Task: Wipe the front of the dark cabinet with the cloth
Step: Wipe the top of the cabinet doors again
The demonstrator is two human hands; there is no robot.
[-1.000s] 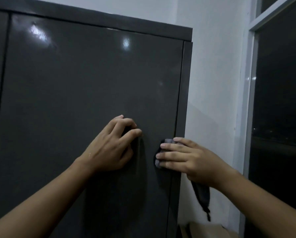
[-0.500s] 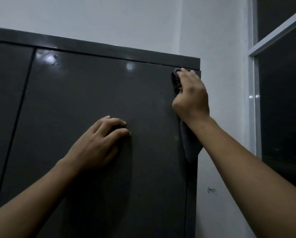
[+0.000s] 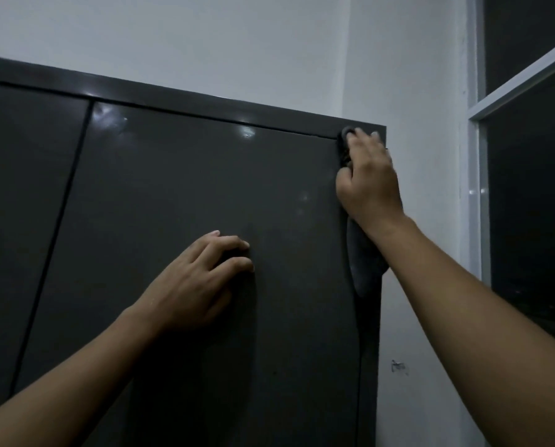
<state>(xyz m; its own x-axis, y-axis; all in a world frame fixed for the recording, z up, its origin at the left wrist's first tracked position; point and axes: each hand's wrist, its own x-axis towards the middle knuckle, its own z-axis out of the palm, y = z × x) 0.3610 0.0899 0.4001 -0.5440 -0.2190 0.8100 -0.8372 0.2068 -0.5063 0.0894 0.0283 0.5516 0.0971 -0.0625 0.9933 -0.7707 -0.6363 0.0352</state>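
Head view: right hand flat, fingers together, pressing cloth into top-right corner of cabinet, wall just beside; left hand rests bent fingertips mid-panel.

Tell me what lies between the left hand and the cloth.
Head view: only bare cabinet door between the left hand and the cloth under the right hand.

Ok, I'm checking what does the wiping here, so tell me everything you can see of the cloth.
The cloth is dark grey, soft and limp-looking, close in tone to the cabinet. Its upper part is bunched under the right hand, which presses it against the top right corner of the cabinet front. A rolled edge shows beside the fingers. A loose tail hangs below the wrist along the cabinet's right edge. Nothing else touches it.
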